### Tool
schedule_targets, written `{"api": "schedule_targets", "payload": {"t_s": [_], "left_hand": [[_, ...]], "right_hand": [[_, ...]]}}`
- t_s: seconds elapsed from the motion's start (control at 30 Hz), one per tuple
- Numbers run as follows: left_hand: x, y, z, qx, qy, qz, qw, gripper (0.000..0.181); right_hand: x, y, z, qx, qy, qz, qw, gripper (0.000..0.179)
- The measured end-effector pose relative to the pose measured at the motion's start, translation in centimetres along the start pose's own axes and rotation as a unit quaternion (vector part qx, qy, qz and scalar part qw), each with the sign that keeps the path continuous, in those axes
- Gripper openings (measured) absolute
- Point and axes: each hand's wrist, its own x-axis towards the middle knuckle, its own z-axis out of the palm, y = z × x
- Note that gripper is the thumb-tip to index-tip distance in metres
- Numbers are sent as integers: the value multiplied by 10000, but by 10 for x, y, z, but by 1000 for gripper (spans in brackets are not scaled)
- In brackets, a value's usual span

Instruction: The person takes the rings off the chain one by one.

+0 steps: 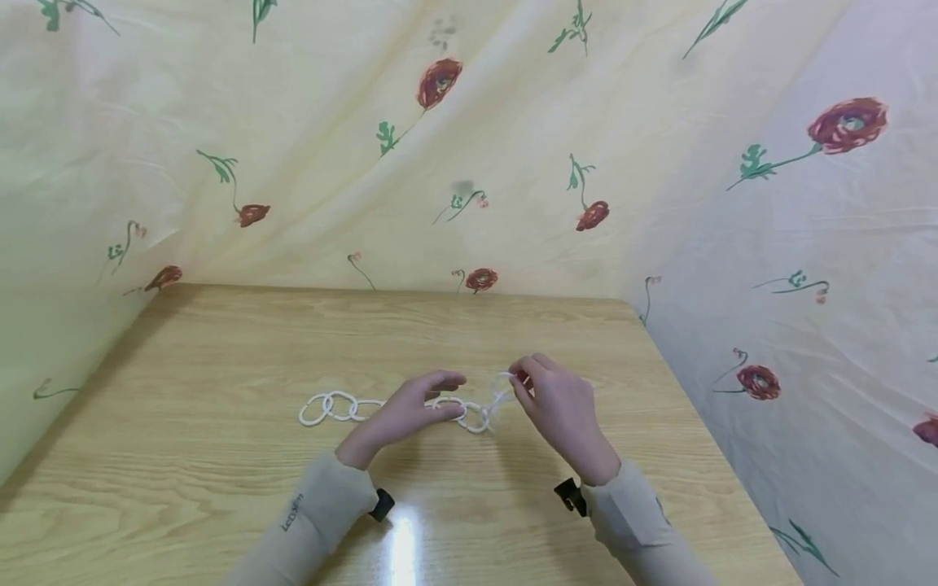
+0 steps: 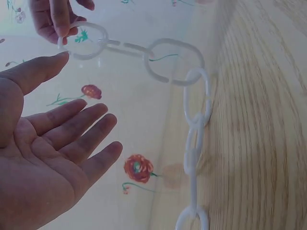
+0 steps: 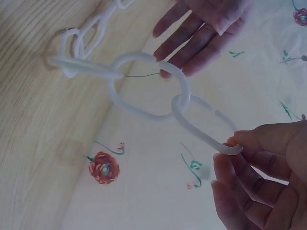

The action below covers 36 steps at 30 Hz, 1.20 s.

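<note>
A chain of white plastic links (image 2: 194, 187) runs across the wooden table, several oval rings hooked through one another. My right hand (image 1: 563, 411) pinches the end link (image 3: 199, 135) between thumb and fingertips, and the right end of the chain is lifted off the table. Small gaps show in some of the rings. Close to the chain's middle is my left hand (image 1: 406, 411), its fingers extended and apart, holding nothing. In the head view this hand hides part of the chain. The chain's left end lies flat on the wood.
The light wooden table (image 1: 242, 350) is bordered at the back and sides by a pale cloth (image 1: 315, 98) printed with red flowers. A bright reflection lies on the table near its front. Dark camera mounts (image 1: 382, 505) sit at both wrists.
</note>
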Motion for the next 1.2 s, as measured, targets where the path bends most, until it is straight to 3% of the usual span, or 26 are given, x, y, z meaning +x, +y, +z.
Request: {"api": "schedule_targets", "payload": {"t_s": [0.37, 0.77, 0.9, 1.2], "left_hand": [[4, 6, 8, 92, -100, 29, 9999, 55], [9, 4, 14, -457, -336, 132, 9983, 58], [12, 3, 17, -733, -406, 328, 9959, 57], [11, 0, 24, -1192, -404, 404, 9912, 51]], "right_hand": [[1, -15, -9, 227, 324, -211, 9990, 4], [2, -25, -14, 337, 381, -547, 9972, 7], [3, -27, -16, 375, 403, -601, 9967, 8], [4, -30, -18, 594, 391, -619, 9955, 7]]}}
